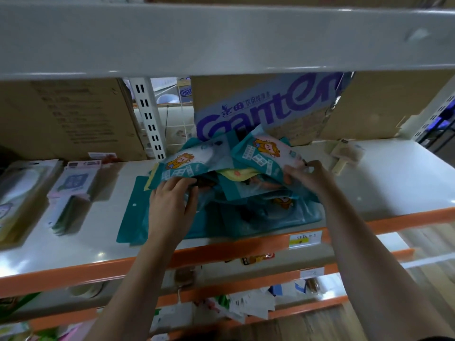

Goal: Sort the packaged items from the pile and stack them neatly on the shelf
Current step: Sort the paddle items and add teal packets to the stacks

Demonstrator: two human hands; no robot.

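Observation:
A loose pile of teal packages [221,212] with a cartoon figure lies in the middle of the white shelf [384,183]. My left hand [172,205] reaches under the front edge of an upper teal package [187,163], fingers curled around it. My right hand [307,178] pinches the right edge of another raised teal package [261,153]. A yellow package [236,174] peeks out between them. Flat teal packages sit at the bottom of the pile.
Stacked pale packages [73,183] and a larger pack [17,193] lie on the shelf's left. Cardboard boxes [69,114], one printed "Ganten" [266,107], stand behind. A small brush-like item [344,153] lies at right. An upper shelf board [221,38] hangs overhead. Lower shelves hold mixed goods.

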